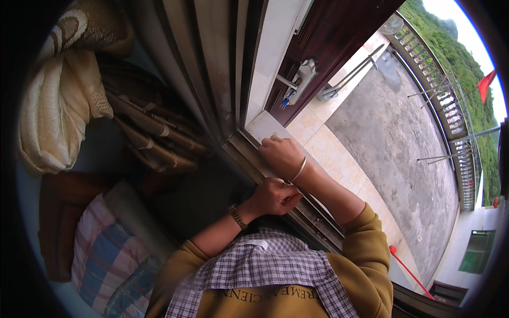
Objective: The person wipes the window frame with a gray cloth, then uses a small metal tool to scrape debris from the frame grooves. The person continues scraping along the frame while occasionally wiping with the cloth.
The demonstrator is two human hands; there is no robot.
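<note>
A sliding window's metal track (pixel 318 224) runs below and before me, with dark bits of dirt lying in it. Over the pale outer sill (pixel 264 121) is my right hand (pixel 281 154), its fingers curled and a metal bangle (pixel 299 170) around its wrist. Just behind it, close to that wrist, my left hand (pixel 274 196) has fingers and thumb drawn together above the track. A gold-coloured watch (pixel 237 217) circles the left wrist. The curled fingers hide whether either hand holds something.
Window frame uprights (pixel 206 59) rise ahead. To the left are a beige curtain (pixel 63 115) and checked bedding (pixel 111 254). Outside stand a dark red door (pixel 318 43) with keys (pixel 287 98), a long-handled dustpan (pixel 329 92) and a balustrade (pixel 445 95). A red-handled pole (pixel 411 272) leans at lower right.
</note>
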